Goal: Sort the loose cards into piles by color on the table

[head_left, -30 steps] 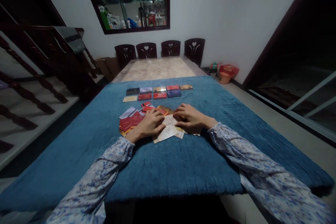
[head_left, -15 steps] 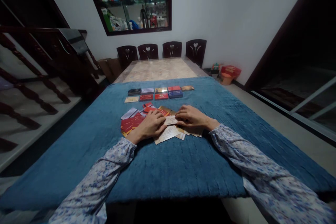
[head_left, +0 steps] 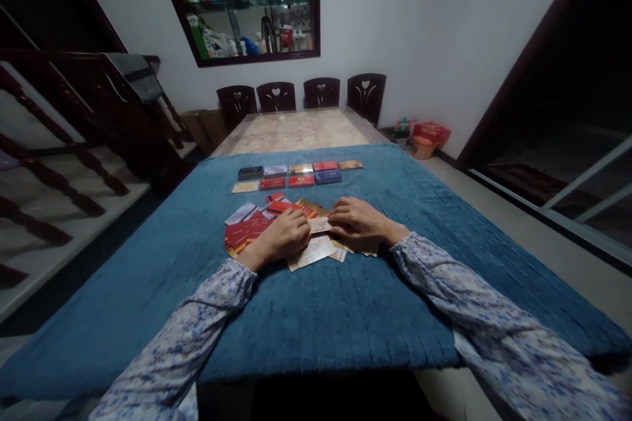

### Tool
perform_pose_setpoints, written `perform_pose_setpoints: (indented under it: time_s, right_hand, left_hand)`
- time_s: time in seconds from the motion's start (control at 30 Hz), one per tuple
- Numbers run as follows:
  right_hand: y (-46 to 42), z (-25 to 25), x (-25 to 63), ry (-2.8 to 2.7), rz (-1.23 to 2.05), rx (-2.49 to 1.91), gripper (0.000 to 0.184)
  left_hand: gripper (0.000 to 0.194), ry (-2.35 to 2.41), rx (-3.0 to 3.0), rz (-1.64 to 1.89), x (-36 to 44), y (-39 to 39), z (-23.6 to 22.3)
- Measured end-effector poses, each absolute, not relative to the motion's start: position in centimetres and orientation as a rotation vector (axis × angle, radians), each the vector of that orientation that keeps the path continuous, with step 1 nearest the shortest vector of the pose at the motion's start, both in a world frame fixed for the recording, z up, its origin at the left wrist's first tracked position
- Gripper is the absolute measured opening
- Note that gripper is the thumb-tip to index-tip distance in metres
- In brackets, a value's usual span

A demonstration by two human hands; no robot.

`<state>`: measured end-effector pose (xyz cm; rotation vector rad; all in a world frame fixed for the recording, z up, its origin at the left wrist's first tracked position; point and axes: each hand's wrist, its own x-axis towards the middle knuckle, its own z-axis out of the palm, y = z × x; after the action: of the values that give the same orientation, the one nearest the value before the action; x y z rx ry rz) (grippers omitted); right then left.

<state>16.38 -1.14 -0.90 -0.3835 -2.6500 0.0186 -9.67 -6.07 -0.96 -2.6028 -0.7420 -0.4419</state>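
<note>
Between my two hands is a pale cream card (head_left: 320,225), its left end under the fingers of my left hand (head_left: 286,233) and its right end in the fingers of my right hand (head_left: 359,219). Both hands are closed on it. Just below, another cream card (head_left: 311,252) lies tilted on the heap, partly under my left hand. Red cards (head_left: 247,229) spread out to the left of my left hand, with a lilac card (head_left: 241,213) at their edge. Gold cards (head_left: 309,204) show behind the hands. My fingertips are partly hidden.
Beyond the heap, small card stacks stand in two rows, among them a black stack (head_left: 250,173), a blue stack (head_left: 328,175) and a red stack (head_left: 301,180). A blue cloth (head_left: 316,316) covers the near table. Dark chairs (head_left: 320,92) line the far end.
My left fingers have curled in more around the card's end. The pale card between my hands sits slightly apart from the cream card below. The heap and stacks look the same.
</note>
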Motion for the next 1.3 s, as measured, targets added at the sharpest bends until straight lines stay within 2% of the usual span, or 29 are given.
perform_pose_setpoints:
  time_s: [0.17,0.4,0.67,0.83,1.3]
  right_hand:
    - [-1.0,-0.9,16.5,-2.666,0.061,-0.399,0.023]
    - [-1.4,-0.8,16.4,-2.646,0.053,-0.441,0.024]
    - [-1.4,-1.3,16.2,-2.535,-0.141,-0.446,0.035]
    - [-0.9,-1.4,16.4,-2.518,-0.12,-0.471,0.031]
    - [0.5,-2.7,16.2,-2.504,-0.021,-0.663,0.02]
  left_hand:
    - [0.017,-0.847,-2.759,-0.559,-9.9,-6.7,-0.6]
    - [0.02,-0.954,-2.808,-0.656,-9.6,-7.0,-0.3]
    - [0.026,-0.798,-2.675,-0.695,-10.0,-6.3,-0.8]
    - [0.03,-0.825,-2.622,-0.705,-9.8,-6.2,-0.9]
    - [0.023,-0.994,-2.609,-0.913,-10.2,-4.9,-2.1]
